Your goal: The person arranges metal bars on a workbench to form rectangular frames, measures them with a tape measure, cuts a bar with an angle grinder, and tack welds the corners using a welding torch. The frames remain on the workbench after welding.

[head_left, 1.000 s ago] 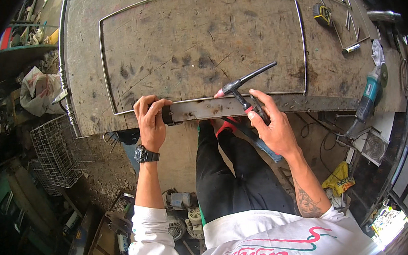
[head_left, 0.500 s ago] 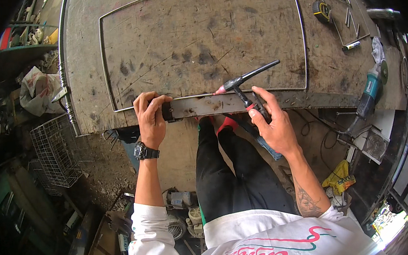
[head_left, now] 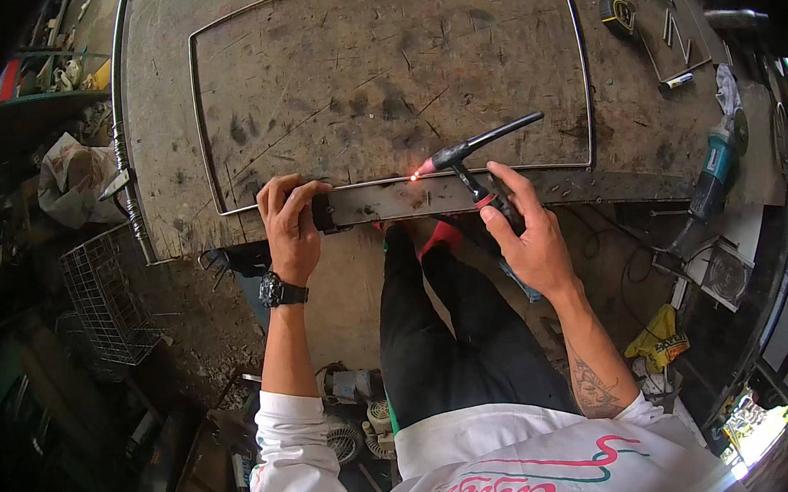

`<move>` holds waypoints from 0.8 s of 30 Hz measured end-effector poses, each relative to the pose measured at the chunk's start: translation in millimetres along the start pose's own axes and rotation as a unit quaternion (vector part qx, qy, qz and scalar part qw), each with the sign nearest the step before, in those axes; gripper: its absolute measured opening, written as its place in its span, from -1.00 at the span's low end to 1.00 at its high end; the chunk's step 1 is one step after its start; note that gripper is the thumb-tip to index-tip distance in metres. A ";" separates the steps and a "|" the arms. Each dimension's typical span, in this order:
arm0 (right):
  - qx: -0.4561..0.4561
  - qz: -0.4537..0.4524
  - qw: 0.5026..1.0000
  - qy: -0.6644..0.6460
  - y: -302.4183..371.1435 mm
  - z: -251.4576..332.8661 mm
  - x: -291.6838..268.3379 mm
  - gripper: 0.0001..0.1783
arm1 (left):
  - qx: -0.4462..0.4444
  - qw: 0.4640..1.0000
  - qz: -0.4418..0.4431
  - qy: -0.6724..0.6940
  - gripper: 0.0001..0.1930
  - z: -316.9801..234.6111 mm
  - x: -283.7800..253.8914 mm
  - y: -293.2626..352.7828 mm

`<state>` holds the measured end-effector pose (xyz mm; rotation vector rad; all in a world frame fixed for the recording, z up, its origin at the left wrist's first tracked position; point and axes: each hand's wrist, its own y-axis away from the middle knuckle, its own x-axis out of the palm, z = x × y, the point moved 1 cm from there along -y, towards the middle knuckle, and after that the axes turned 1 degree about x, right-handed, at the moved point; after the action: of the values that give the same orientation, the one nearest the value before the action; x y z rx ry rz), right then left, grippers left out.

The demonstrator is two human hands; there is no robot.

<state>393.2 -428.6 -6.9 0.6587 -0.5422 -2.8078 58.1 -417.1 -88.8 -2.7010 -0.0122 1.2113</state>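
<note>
My right hand grips the handle of a TIG welding torch. The torch's pink nozzle points left and down at the near side of a thin metal rod frame, where a small orange-red glow shows. This four-sided frame lies on the worn workbench. Along the near edge runs a flat metal bar, just in front of the rod. With bent fingers, my left hand holds the near rod beside the bar's left end; its exact fingertip contact is partly hidden.
A tape measure, a marker and short metal rods lie on the right side of the bench. A teal angle grinder is at the right edge. A wire basket stands lower left.
An orange-red glow has appeared at the nozzle tip, and the picture has darkened. Both hands and the torch stay almost in place.
</note>
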 end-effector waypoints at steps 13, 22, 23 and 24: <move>0.009 -0.007 1.000 -0.011 0.3 -3.7 4.1 -0.43 | -0.004 1.000 -0.002 0.003 -0.73 -0.8 -0.3 -0.3; 0.018 -0.008 0.999 -0.025 0.9 -6.7 5.2 -0.41 | 0.002 1.000 -0.009 0.007 -0.69 1.7 2.1 -1.4; 0.022 -0.007 0.999 -0.032 1.9 -7.2 5.1 -0.41 | 0.003 1.000 -0.015 0.010 -0.69 1.0 2.6 -1.3; 0.026 -0.007 0.999 -0.038 2.8 -7.2 4.9 -0.40 | 0.002 1.000 -0.016 0.010 -0.69 0.8 2.1 -1.2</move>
<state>392.6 -434.7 -13.7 0.5691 -0.6303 -2.8495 59.0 -415.6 -90.6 -2.6982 -0.0490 1.1753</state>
